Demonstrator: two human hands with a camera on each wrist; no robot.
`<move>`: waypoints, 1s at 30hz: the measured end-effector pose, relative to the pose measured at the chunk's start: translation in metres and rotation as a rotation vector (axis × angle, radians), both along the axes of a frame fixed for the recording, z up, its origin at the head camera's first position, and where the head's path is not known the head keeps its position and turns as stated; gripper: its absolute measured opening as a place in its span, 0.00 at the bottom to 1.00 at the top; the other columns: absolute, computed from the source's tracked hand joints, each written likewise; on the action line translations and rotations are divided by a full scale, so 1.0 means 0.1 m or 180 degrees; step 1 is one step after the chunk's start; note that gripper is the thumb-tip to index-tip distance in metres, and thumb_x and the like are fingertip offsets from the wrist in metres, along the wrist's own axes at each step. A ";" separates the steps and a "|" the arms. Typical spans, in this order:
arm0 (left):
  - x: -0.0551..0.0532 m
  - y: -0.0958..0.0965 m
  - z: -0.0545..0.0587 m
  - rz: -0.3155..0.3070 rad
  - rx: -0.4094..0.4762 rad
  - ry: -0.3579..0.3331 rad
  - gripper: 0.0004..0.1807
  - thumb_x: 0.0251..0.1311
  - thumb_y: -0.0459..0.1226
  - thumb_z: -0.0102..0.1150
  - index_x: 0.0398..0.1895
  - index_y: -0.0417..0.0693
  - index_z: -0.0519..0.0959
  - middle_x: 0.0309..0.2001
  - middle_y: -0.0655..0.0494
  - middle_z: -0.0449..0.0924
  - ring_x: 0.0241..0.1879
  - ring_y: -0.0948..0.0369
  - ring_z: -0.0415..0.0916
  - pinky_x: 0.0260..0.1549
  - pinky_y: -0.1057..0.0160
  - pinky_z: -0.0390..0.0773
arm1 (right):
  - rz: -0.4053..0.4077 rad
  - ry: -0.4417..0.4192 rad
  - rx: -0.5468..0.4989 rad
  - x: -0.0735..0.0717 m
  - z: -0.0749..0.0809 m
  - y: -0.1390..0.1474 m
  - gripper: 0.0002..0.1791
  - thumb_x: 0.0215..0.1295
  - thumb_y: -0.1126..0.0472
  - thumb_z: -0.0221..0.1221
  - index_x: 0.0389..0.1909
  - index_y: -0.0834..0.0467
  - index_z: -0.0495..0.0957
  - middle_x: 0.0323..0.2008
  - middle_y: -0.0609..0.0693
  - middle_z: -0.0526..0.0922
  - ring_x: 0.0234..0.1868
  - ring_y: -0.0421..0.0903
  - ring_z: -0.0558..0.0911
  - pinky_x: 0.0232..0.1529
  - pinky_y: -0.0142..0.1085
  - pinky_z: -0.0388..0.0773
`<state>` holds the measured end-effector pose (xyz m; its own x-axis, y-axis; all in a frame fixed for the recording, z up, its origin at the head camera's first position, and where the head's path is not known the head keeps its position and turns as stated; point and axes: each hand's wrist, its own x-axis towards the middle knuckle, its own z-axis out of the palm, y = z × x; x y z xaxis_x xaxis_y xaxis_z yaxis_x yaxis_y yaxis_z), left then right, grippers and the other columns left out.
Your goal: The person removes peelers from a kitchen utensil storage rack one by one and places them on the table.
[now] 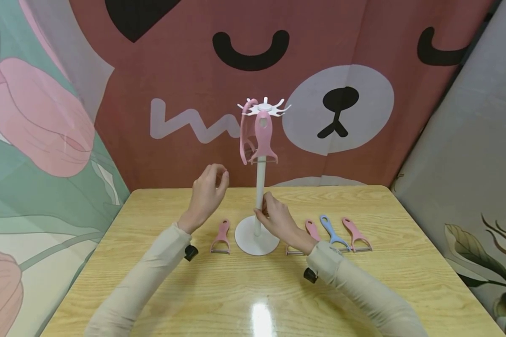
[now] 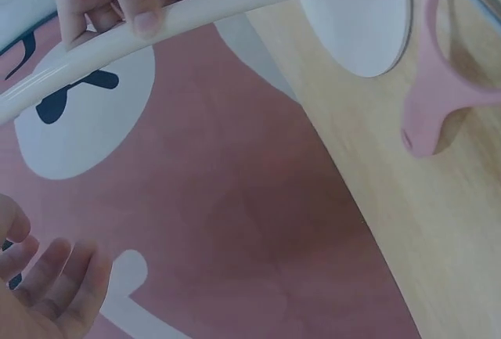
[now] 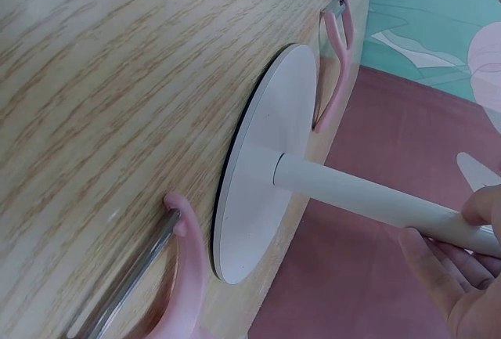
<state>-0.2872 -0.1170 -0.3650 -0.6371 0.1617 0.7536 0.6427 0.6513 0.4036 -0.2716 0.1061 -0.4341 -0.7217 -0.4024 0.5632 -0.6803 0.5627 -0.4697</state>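
Observation:
A white stand has a slim pole (image 1: 260, 180), a round base (image 1: 245, 239) and a ring of hooks (image 1: 274, 109) on top. Two pink Y-shaped peelers hang from the hooks, one peeler (image 1: 263, 135) facing the head camera and another peeler (image 1: 243, 135) edge-on at the left. My right hand (image 1: 279, 220) grips the pole low, thumb and fingers around it, as the right wrist view also shows. Left of the pole, my left hand (image 1: 208, 193) hovers above the table with fingers loosely bent and nothing in them.
One pink peeler (image 1: 223, 230) lies on the wooden table (image 1: 160, 281) left of the base. To the right lie a pink peeler (image 1: 311, 229) partly behind my right wrist, a blue peeler (image 1: 328, 227) and another pink peeler (image 1: 352, 228). A printed cloth (image 1: 185, 164) hangs behind the table.

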 end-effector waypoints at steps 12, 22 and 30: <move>-0.01 0.04 0.13 -0.0050 0.0157 0.0212 0.08 0.71 0.34 0.52 0.46 0.37 0.75 0.38 0.47 0.78 0.34 0.55 0.78 0.31 0.53 0.79 | 0.0008 0.0035 0.0022 -0.02 -0.02 0.00 0.11 0.67 0.66 0.62 0.42 0.64 0.69 0.31 0.53 0.78 0.30 0.44 0.84 0.29 0.29 0.79; -0.01 0.06 0.28 -0.0072 0.0341 0.0284 0.11 0.74 0.35 0.48 0.51 0.36 0.73 0.40 0.46 0.80 0.38 0.53 0.80 0.36 0.53 0.79 | 0.0027 0.0028 -0.0010 -0.01 -0.01 0.01 0.11 0.67 0.67 0.62 0.42 0.63 0.69 0.31 0.52 0.78 0.30 0.45 0.84 0.29 0.30 0.80; 0.01 0.12 0.39 -0.0262 0.0459 0.0321 0.16 0.77 0.37 0.43 0.58 0.34 0.70 0.49 0.42 0.79 0.46 0.49 0.80 0.46 0.49 0.78 | 0.0010 0.0052 0.0032 -0.01 -0.01 0.01 0.11 0.67 0.67 0.62 0.42 0.64 0.69 0.31 0.53 0.78 0.30 0.45 0.84 0.29 0.30 0.80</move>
